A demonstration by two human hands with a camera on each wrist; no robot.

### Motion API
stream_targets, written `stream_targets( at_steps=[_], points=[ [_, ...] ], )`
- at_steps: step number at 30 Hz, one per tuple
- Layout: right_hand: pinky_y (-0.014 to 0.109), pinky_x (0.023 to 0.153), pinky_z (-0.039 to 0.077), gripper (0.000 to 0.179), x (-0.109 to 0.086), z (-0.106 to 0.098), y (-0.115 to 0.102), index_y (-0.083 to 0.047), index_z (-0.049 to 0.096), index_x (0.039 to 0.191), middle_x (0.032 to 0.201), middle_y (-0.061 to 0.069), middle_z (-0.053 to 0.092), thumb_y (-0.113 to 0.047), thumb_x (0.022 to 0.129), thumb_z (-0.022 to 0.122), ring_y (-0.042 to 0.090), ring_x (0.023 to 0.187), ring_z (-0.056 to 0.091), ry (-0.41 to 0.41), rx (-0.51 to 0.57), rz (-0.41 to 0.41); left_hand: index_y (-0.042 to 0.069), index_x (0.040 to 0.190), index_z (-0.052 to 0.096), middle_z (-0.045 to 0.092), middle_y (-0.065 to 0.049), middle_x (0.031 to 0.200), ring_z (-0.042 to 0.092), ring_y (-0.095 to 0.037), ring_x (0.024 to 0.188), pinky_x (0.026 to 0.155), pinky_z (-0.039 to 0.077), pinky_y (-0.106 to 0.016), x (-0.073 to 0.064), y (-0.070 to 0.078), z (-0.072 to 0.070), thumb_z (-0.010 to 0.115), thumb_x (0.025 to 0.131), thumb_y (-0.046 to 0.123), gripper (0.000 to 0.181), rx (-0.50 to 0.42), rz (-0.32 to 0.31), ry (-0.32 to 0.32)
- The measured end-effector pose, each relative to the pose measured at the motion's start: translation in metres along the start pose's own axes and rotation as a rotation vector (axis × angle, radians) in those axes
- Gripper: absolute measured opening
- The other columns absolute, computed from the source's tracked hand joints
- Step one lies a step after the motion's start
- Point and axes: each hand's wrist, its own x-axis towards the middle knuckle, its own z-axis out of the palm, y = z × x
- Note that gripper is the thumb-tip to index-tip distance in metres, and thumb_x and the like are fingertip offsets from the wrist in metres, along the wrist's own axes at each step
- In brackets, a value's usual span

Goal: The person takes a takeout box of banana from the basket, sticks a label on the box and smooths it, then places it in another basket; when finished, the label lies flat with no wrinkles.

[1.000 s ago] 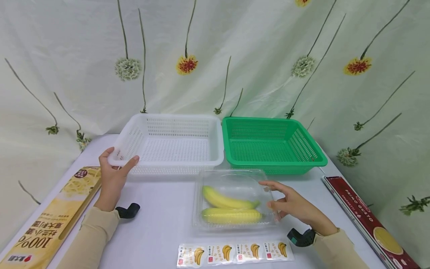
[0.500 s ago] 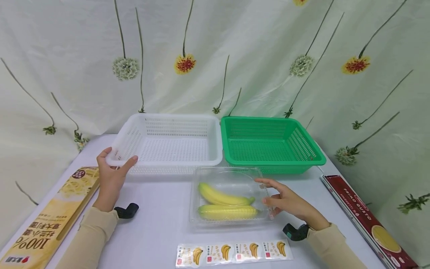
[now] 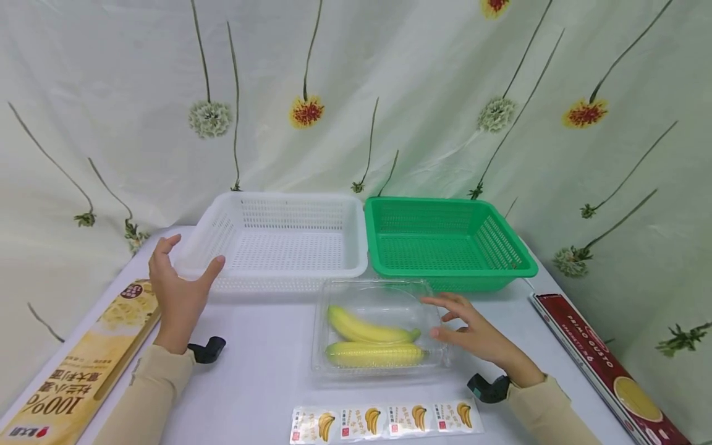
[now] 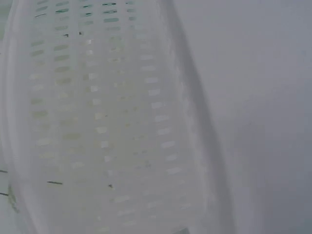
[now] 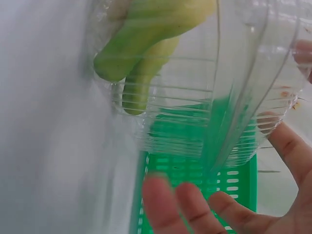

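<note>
Just below the centre of the frame: a clear, rectangular plastic box rests on the white cloth-covered counter, its long axis running side to side.
Inside the box: a curved yellow-green banana-like fruit lies behind a straighter yellow piece. Both run roughly along the box; the ribbed plastic keeps me from telling exactly what the straighter one is.
Right hand: the bare right hand is much the nearer one, at the box's right short end. The box lies leftward from its fingers, which reach in from the right, nearly in line with the long axis.
Right fingers: spread apart, thumb well separated, gripping nothing. Their tips overlap the box's end in the head view; whether they touch it I cannot tell.
Left hand: the bare left hand, left of centre in the frame, is well apart from the box. It is nearest the front-left corner of the white perforated plastic basket.
Left fingers: thumb and forefinger parted wide, with nothing gripped; contact with the basket corner cannot be told.
Behind the box: the green perforated plastic basket stands toward the upper right, beside the white one.
In front of the box: a white strip of banana-printed stickers lies at the bottom of the frame, parallel to the box.
</note>
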Motion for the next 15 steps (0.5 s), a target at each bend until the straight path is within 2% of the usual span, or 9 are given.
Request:
stream_targets(
  at_steps=[2, 4, 6, 9, 10, 12, 15],
  points=[
    [0.060, 0.097, 0.054, 0.062, -0.002, 0.001, -0.001, -0.006, 0.049, 0.161, 0.167, 0.034, 0.025, -0.019, 0.105, 0.073, 0.050, 0.134, 0.048, 0.036, -0.058, -0.025, 0.007, 0.158, 0.046, 0.024, -0.012, 0.177, 0.015, -0.032, 0.165, 0.132, 0.007, -0.058, -0.002, 0.007, -0.001, 0.080, 0.098, 0.021, 0.070, 0.042, 0.101, 0.008],
    [0.069, 0.106, 0.047, 0.063, -0.004, 0.002, -0.004, -0.007, 0.047, 0.162, 0.168, 0.033, 0.027, -0.020, 0.105, 0.073, 0.056, 0.142, 0.042, 0.074, -0.110, -0.047, 0.003, 0.148, 0.056, 0.032, -0.015, 0.174, 0.020, -0.036, 0.163, 0.130, 0.010, -0.063, -0.006, 0.014, -0.001, 0.081, 0.097, 0.016, 0.058, 0.061, 0.208, 0.001],
    [0.076, 0.109, 0.041, 0.064, -0.007, 0.005, -0.010, -0.008, 0.047, 0.162, 0.168, 0.031, 0.031, -0.021, 0.105, 0.073, 0.057, 0.147, 0.038, 0.119, -0.175, -0.073, -0.001, 0.138, 0.064, 0.041, -0.020, 0.168, 0.028, -0.041, 0.160, 0.128, 0.015, -0.067, -0.010, 0.022, -0.001, 0.082, 0.094, 0.010, 0.049, 0.062, 0.321, -0.014],
    [0.079, 0.108, 0.041, 0.059, -0.010, 0.011, -0.020, -0.009, 0.052, 0.158, 0.165, 0.026, 0.039, -0.021, 0.105, 0.074, 0.055, 0.148, 0.041, 0.196, -0.275, -0.126, -0.002, 0.126, 0.070, 0.053, -0.024, 0.157, 0.041, -0.047, 0.150, 0.123, 0.027, -0.070, -0.020, 0.035, -0.002, 0.084, 0.090, 0.003, 0.039, 0.069, 0.464, -0.059],
    [0.078, 0.106, 0.042, 0.057, -0.011, 0.013, -0.023, -0.010, 0.055, 0.156, 0.164, 0.024, 0.043, -0.020, 0.104, 0.075, 0.053, 0.147, 0.043, 0.223, -0.306, -0.150, -0.001, 0.124, 0.072, 0.057, -0.024, 0.153, 0.046, -0.047, 0.146, 0.121, 0.032, -0.068, -0.024, 0.039, -0.002, 0.085, 0.089, 0.002, 0.037, 0.077, 0.506, -0.081],
    [0.074, 0.104, 0.047, 0.052, -0.012, 0.018, -0.030, -0.009, 0.060, 0.151, 0.159, 0.021, 0.050, -0.014, 0.102, 0.077, 0.048, 0.144, 0.049, 0.267, -0.348, -0.217, 0.001, 0.120, 0.074, 0.066, -0.022, 0.142, 0.054, -0.045, 0.138, 0.119, 0.038, -0.054, -0.033, 0.048, -0.003, 0.086, 0.087, -0.001, 0.035, 0.085, 0.588, -0.149],
    [0.063, 0.105, 0.053, 0.049, -0.012, 0.026, -0.037, -0.009, 0.065, 0.143, 0.149, 0.014, 0.061, -0.003, 0.097, 0.079, 0.040, 0.138, 0.057, 0.307, -0.379, -0.358, 0.005, 0.117, 0.076, 0.076, -0.013, 0.125, 0.067, -0.037, 0.122, 0.108, 0.046, -0.036, -0.045, 0.059, -0.004, 0.089, 0.085, -0.001, 0.035, 0.120, 0.699, -0.289]
  ],
)
